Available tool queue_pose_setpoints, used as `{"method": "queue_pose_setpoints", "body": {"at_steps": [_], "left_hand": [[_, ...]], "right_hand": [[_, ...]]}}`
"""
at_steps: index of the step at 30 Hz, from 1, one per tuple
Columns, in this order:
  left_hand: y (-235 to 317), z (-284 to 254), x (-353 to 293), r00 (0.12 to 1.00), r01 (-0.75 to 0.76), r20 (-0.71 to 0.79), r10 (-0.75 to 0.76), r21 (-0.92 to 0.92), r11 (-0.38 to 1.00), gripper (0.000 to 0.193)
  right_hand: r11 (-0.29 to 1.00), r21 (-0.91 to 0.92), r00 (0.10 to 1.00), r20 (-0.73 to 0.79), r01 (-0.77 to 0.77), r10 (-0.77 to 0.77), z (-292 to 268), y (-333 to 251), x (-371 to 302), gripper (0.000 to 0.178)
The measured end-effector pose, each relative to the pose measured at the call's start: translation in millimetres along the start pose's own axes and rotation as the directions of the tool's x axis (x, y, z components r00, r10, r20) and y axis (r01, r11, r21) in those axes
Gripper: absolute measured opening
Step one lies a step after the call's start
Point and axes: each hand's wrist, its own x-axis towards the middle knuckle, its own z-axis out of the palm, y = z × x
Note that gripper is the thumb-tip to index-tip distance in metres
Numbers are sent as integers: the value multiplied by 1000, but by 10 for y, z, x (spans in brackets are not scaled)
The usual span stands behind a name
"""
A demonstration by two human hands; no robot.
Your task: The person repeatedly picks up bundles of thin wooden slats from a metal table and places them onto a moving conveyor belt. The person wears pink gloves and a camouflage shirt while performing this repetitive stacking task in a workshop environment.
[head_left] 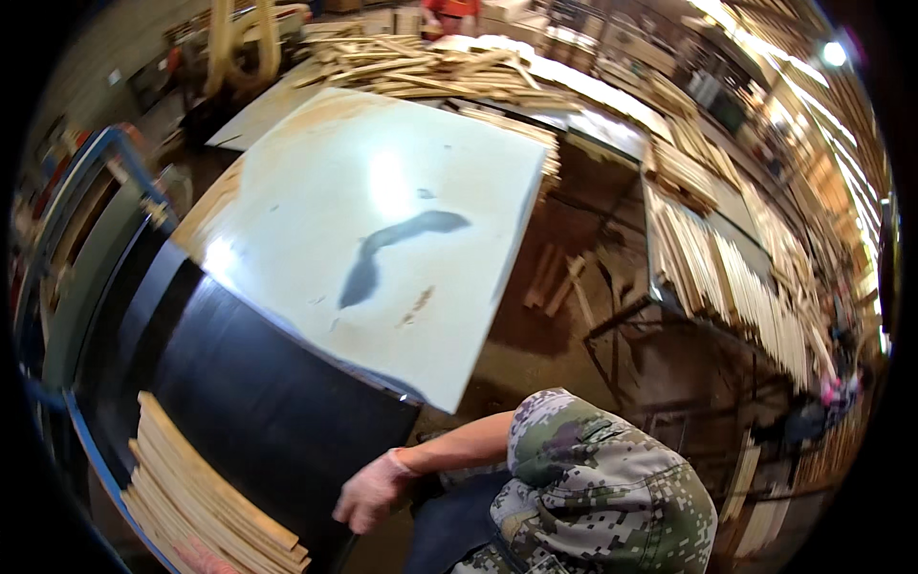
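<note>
A stack of pale wooden strips (206, 478) lies on a black, smooth surface (277, 354) at the lower left. My left hand (204, 557), in a pinkish glove, rests against the near end of these strips; the lower edge cuts it off, hiding its grip. To the right of the stack, my gloved right hand (373, 493) hangs over the black surface's near edge, fingers loosely bent, with nothing visible in them. A camouflage sleeve (602, 478) covers my upper right arm. Beyond the black surface sits a glossy pale-blue tabletop (430, 172) with a dark, curved stain.
A blue metal frame (124, 143) stands at the left. Loose wooden strips (421, 72) are heaped behind the pale tabletop. More strips (727, 277) lie in rows on tables at the right. Offcuts (564, 282) lie on the floor. A person in red (449, 14) is at the back.
</note>
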Motion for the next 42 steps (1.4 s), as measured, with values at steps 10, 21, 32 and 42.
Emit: {"method": "queue_pose_setpoints", "body": {"at_steps": [10, 21, 32, 42], "left_hand": [[4767, 529, -1984, 773, 42, 147, 617, -983, 181, 45], [7663, 786, -5313, -362, 6, 545, 756, -810, 587, 50], [9076, 1627, -6060, -588, -128, 603, 538, -727, 675, 62], [11097, 2213, -6109, -620, -309, 497, 608, -866, 393, 66]], "right_hand": [[668, 655, 42, -702, -352, 711, 1143, 1810, -4138, 78], [356, 930, -436, -285, 89, 854, 3600, 3642, -6099, 50], [388, 885, -187, -439, -257, 879, 3645, 4797, -5559, 57], [563, 791, -482, -408, 237, 775, 1680, 3962, -7978, 39]]}}
